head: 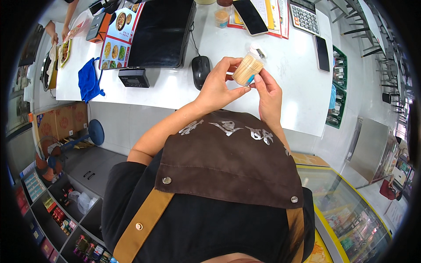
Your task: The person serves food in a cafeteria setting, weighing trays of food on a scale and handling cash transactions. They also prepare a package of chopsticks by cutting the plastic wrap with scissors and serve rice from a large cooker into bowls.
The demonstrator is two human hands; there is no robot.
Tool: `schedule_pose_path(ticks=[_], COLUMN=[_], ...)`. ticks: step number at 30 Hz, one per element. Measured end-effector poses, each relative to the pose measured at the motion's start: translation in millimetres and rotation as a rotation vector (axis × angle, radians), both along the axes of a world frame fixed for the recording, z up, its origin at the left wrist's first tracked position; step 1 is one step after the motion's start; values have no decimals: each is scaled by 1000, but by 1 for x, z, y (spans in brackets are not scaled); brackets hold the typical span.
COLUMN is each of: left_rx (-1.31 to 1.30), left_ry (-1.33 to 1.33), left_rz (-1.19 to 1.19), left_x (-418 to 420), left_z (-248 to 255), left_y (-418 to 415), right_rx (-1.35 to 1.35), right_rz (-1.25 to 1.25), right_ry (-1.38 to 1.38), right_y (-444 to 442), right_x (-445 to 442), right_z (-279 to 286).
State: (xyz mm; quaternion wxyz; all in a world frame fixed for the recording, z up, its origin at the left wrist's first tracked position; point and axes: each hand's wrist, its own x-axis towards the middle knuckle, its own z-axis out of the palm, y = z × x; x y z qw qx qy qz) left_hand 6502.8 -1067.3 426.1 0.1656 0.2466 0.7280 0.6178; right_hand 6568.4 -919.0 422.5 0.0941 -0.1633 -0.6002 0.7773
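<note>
A clear plastic jar of wooden toothpicks (248,69) is held tilted over the white counter, between my two hands. Its white cap (257,49) points away from me, and a blue label shows low on its side. My left hand (218,82) grips the jar's left side and base, with the thumb beneath. On the right side, the fingertips of my right hand (269,88) touch the jar near the label. A black computer mouse (201,70) lies just left of my left hand. Beyond the jar, a black smartphone (250,16) rests on papers.
A black monitor (158,33), a menu card (120,36) and a blue cloth mask (88,80) occupy the counter's left. A calculator (304,16) and second phone (322,53) lie right. Another small jar (221,17) stands at the back. A person's hands hold a food tray at far left.
</note>
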Motion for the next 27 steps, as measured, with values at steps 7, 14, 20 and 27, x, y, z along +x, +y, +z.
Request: schedule_pose_path(ticks=[7, 14, 20, 27], left_rx=[303, 515, 682, 753], left_ry=[-441, -744, -987, -1094], left_rz=[-87, -169, -221, -315], left_x=[-2, -6, -7, -10], left_z=[-9, -5, -6, -10], left_y=[0, -1, -3, -3], right_rx=[93, 79, 210, -76], right_rz=[-12, 15, 31, 117], right_ry=[43, 55, 97, 154], right_y=[-5, 2, 9, 9], right_x=[-1, 1, 0, -3], right_z=[3, 5, 0, 10])
